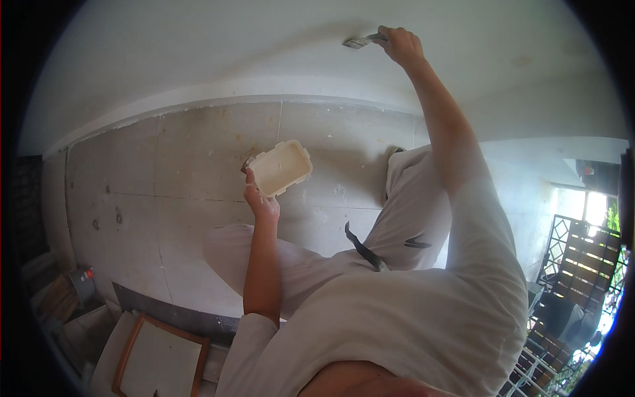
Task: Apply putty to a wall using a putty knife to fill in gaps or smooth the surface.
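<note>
My right hand (pixel 401 47) is closed on a flat paintbrush (pixel 357 42), raised at the pale wall (pixel 218 46); I cannot tell whether the bristles touch it. My left hand (pixel 256 196) grips a cream rectangular plastic container (pixel 281 165) by its left side, out over the tiled floor. A pale coating lines the container. A small item (pixel 247 164) at that hand's fingertips is too small to make out. Whitish smears show on my left fingers.
My bent legs (pixel 403 218) are low over the grey tiles (pixel 185 165), beside the skirting (pixel 198 94). A wooden-framed board (pixel 161 357) and a grey bucket (pixel 81 286) lie at the lower left. Slatted furniture (pixel 582 258) and a metal railing stand by the bright opening at right.
</note>
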A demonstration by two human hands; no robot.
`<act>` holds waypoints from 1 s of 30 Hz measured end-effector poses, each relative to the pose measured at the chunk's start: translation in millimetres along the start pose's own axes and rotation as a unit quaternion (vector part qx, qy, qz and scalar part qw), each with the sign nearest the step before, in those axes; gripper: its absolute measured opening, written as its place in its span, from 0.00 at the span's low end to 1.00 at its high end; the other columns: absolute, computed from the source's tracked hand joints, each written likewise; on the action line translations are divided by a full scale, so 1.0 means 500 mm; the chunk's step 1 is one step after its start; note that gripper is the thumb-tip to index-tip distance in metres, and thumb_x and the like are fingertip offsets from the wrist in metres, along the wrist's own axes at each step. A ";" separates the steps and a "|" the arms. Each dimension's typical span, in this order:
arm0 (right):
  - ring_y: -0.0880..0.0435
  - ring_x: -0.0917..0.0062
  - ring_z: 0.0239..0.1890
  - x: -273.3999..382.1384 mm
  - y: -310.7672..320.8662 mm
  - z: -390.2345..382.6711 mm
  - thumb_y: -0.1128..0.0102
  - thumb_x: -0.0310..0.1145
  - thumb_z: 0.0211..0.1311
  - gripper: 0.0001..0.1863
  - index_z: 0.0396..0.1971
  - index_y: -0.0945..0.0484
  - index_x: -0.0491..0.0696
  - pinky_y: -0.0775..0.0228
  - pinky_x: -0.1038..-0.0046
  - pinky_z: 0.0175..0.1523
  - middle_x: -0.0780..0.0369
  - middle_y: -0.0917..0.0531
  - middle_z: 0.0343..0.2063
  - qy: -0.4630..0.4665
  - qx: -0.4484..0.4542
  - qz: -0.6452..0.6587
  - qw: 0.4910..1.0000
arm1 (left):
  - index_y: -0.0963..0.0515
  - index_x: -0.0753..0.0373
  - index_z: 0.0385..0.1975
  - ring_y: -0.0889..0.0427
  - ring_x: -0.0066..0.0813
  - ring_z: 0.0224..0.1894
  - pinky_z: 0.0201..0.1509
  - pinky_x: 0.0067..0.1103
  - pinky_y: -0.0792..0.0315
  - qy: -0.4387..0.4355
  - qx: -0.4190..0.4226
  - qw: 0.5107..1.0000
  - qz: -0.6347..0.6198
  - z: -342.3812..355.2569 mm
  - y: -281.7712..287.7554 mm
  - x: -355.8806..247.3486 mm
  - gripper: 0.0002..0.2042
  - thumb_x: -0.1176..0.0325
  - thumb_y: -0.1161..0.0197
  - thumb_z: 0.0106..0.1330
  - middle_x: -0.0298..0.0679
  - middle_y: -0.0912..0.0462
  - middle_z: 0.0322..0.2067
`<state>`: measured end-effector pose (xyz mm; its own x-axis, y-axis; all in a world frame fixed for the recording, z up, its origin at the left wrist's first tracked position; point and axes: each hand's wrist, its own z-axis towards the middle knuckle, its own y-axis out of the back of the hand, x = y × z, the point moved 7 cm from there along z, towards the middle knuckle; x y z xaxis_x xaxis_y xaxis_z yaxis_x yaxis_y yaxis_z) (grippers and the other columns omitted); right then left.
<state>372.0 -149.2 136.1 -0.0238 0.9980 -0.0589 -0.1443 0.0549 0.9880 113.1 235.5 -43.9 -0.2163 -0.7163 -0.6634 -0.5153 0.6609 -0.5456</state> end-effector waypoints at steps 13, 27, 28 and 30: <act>0.18 0.61 0.33 -0.010 0.039 -0.096 0.38 0.46 0.60 0.12 0.35 0.18 0.53 0.28 0.60 0.39 0.58 0.16 0.27 0.034 0.068 0.134 0.988 | 0.29 0.69 0.55 0.22 0.32 0.53 0.58 0.27 0.30 0.010 0.025 1.000 -0.013 -0.002 0.010 -0.001 0.24 0.53 0.47 0.72 0.39 0.22 0.51; 0.18 0.61 0.39 -0.002 -0.035 -0.033 0.42 0.45 0.63 0.11 0.37 0.21 0.54 0.27 0.61 0.43 0.60 0.16 0.33 -0.006 0.070 0.039 0.997 | 0.29 0.71 0.54 0.22 0.33 0.53 0.58 0.28 0.30 -0.022 0.010 1.000 0.010 -0.017 0.068 -0.039 0.25 0.53 0.44 0.71 0.42 0.22 0.51; 0.18 0.61 0.39 0.001 -0.034 -0.024 0.42 0.45 0.63 0.11 0.37 0.21 0.54 0.27 0.61 0.43 0.60 0.16 0.33 -0.003 0.066 0.039 0.997 | 0.29 0.71 0.55 0.22 0.33 0.54 0.59 0.28 0.30 -0.035 0.000 0.999 0.012 -0.022 0.073 -0.051 0.25 0.53 0.45 0.71 0.42 0.23 0.52; 0.18 0.61 0.39 -0.003 -0.042 -0.015 0.42 0.45 0.63 0.11 0.37 0.21 0.55 0.27 0.60 0.43 0.59 0.16 0.32 -0.015 0.058 0.015 0.998 | 0.30 0.70 0.56 0.23 0.34 0.54 0.59 0.28 0.30 -0.046 -0.012 0.999 0.014 -0.026 0.084 -0.060 0.25 0.52 0.46 0.71 0.43 0.23 0.52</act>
<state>367.6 -152.2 114.5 0.0027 0.9996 -0.0273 -0.0289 0.0273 0.9992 87.1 282.0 -40.1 -0.1537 -0.6732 -0.7233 -0.5307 0.6737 -0.5143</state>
